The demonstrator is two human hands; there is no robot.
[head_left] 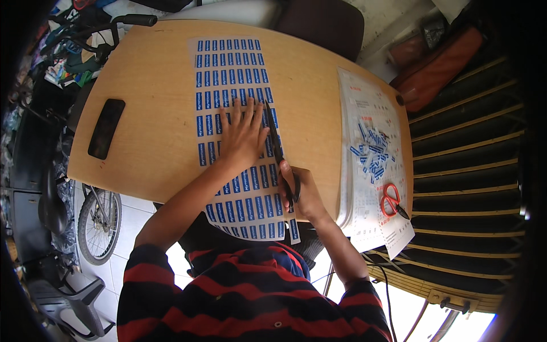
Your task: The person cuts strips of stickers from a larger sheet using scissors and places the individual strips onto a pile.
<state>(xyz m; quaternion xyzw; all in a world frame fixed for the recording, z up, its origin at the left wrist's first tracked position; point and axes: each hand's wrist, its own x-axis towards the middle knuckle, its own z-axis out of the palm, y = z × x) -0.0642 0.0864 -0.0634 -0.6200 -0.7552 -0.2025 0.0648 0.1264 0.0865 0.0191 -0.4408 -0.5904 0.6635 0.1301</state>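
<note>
A long sheet (228, 74) printed with rows of small blue labels lies down the middle of a wooden table (154, 85). My left hand (244, 134) presses flat on the sheet, fingers spread. My right hand (301, 191) grips black scissors (278, 149) whose long blades point away from me along the sheet's right column, just right of my left hand. A narrow strip of labels (293, 229) hangs loose at the sheet's near right edge.
A black phone (106, 128) lies at the table's left. On the right a printed paper (370, 114) carries a pile of cut blue labels (371, 153) and red-handled scissors (392, 199). A bicycle wheel (99, 225) stands below left; a dark chair (322, 23) is behind the table.
</note>
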